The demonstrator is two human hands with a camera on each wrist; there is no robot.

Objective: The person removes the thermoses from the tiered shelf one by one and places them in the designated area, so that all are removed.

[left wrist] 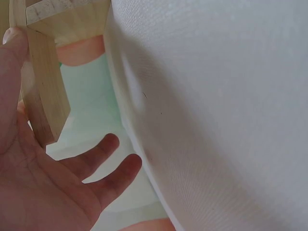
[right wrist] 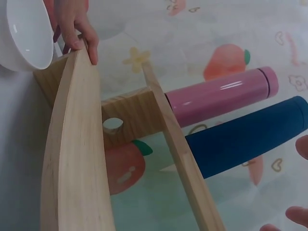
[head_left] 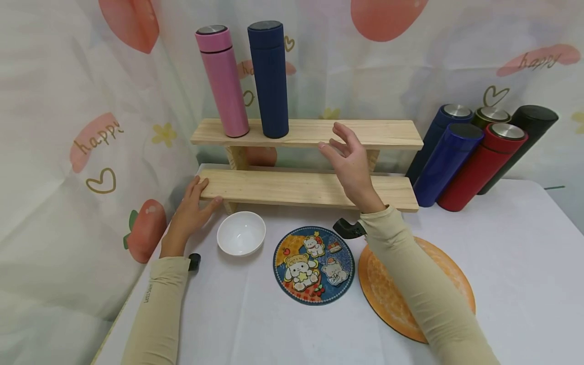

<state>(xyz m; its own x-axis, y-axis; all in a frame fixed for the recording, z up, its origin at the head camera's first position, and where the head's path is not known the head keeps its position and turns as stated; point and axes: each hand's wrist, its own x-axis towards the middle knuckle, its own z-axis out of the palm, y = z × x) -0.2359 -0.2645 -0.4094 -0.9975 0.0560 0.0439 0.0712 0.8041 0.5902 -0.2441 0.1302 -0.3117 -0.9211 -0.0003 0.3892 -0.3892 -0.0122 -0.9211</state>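
A two-tier wooden shelf (head_left: pixel 296 187) stands at the back of the table. My left hand (head_left: pixel 188 218) holds the left end of its lower board, thumb at the front edge; two fingers (left wrist: pixel 122 175) extend free beneath it in the left wrist view. A pink thermos (head_left: pixel 223 83) and a dark blue thermos (head_left: pixel 270 81) stand upright on the upper board's left part. To their right, my right hand (head_left: pixel 353 170) is raised in front of the shelf, fingers loosely bent and apart, with nothing in it. Only its fingertips (right wrist: pixel 298 215) show in the right wrist view.
Right of the shelf, several thermoses lean together, among them a red one (head_left: pixel 483 167) and a bright blue one (head_left: pixel 444 170). A white bowl (head_left: pixel 241 233), a round cartoon mat (head_left: pixel 315 266) and an orange round mat (head_left: pixel 388 299) lie in front. A patterned curtain (head_left: pixel 319 61) hangs behind.
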